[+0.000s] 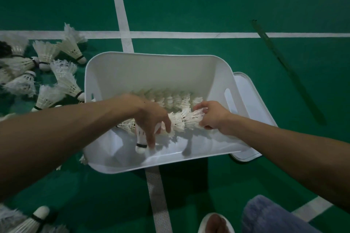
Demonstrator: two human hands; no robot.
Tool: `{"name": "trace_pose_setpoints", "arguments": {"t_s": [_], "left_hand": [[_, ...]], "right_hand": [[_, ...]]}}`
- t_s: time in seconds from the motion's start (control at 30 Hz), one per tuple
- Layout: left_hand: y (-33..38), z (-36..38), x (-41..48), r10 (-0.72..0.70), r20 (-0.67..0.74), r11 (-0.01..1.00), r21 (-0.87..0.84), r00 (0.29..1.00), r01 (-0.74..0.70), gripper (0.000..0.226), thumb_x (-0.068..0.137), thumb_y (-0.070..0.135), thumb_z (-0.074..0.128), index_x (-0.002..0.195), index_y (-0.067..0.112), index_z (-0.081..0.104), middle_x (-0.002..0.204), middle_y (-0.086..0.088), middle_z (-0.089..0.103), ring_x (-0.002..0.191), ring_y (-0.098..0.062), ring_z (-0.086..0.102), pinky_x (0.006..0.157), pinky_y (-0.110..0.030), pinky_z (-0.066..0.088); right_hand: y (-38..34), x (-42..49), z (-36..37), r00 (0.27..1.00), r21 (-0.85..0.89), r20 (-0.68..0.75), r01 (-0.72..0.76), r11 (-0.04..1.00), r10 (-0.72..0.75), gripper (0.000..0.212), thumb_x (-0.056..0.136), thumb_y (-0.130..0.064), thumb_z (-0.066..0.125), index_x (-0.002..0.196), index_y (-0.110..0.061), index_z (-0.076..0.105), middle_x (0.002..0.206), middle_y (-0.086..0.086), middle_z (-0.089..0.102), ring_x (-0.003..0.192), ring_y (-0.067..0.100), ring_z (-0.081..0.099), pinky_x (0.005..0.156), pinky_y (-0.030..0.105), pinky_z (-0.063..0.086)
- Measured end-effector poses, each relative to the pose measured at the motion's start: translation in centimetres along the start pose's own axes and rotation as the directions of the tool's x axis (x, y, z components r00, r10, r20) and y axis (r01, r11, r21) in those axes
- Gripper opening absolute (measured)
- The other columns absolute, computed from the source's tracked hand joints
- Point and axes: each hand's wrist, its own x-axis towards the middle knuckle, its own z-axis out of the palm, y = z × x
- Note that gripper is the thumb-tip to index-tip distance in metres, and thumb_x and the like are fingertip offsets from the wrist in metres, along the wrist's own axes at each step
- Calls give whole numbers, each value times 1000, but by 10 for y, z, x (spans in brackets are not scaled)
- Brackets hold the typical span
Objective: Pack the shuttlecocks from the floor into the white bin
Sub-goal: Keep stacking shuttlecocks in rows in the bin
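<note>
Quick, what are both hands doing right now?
Left hand: holds one shuttlecock inside the white bin.
Right hand: grips the end of a shuttlecock row.

Floor (189, 5) — deep green, crossed by white painted lines (189, 34). Bin (151, 55): plain white throughout. Shuttlecocks (70, 44): off-white feathers, white cork tips, each tip ringed by a narrow black band. Lid (251, 100) — white, matching the bin. Garment (269, 215) at lower edge: grey-blue. Slipper (203, 224): white.

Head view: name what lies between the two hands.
In the head view, a row of nested shuttlecocks in the white bin spans left hand to right hand.
</note>
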Motion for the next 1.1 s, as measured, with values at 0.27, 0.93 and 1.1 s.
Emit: {"name": "trace_pose_setpoints", "arguments": {"t_s": [0.27, 0.93, 1.1], "left_hand": [[-9, 4, 2, 1, -173, 1000, -7, 985, -2, 71, 73, 41, 77, 135, 29, 46, 122, 8, 58, 107, -17, 53, 94, -34, 43], [-23, 6, 5, -72, -174, 997, -35, 982, 67, 69, 70, 38, 81, 132, 29, 49, 112, 14, 61, 103, -17, 56, 94, -35, 45], [-21, 3, 1, -68, -183, 994, -102, 981, 50, 63, 74, 37, 78, 130, 28, 51, 114, 13, 61, 101, -15, 55, 88, -29, 43]], "right_hand": [[0, 15, 12, 999, 85, -45, -5, 996, 9, 52, 76, 26, 48, 101, -19, 53, 67, 8, 40, 51, 17, 40, 59, 35, 44], [-2, 11, 14, 997, 90, -30, 78, 993, -76, 74, 69, 24, 64, 125, -20, 45, 87, 12, 46, 58, 18, 39, 66, 40, 42], [-10, 6, 5, 996, 44, -41, 78, 996, -76, 79, 68, 24, 63, 131, -17, 40, 75, 8, 45, 57, 17, 44, 64, 39, 48]]}}
